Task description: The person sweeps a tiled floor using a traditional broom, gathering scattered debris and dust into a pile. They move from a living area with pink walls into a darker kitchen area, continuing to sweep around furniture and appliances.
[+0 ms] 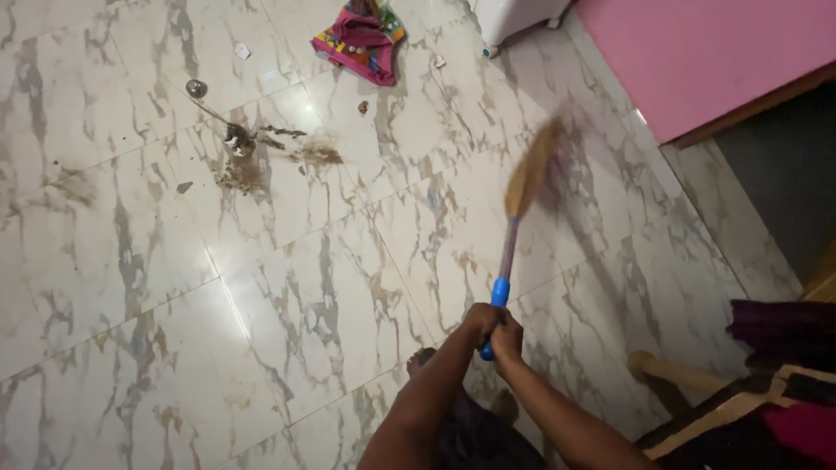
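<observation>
Marble-patterned floor tiles (287, 322), white with brown and grey veins, fill nearly everything seen from the head camera. Both hands are closed tight round the blue grip of a grass broom (522, 187): the left hand (482, 320) and the right hand (508, 335) sit pressed together, one against the other, with no gap showing between them. From the hands the handle runs up and away, and the straw-coloured brush end is blurred with motion, lifted or skimming just above the tiles ahead of the hands and slightly to their right.

As far as can be judged, the sweeping is only partly done. The tiles close around the hands and to their left look fairly clean, while well ahead and to the left lies a dirt pile (248, 161) of dark crumbs and smeared brown streaks, not gathered up. A metal spoon (202, 94) lies just beyond it. Farther ahead still, a crumpled multicoloured cloth (361, 39) rests on the floor, with small scraps scattered near it.

To the right of the hands stands a wooden chair (714, 400) draped with dark fabric, and far ahead to the right is a pink surface (697, 52).
</observation>
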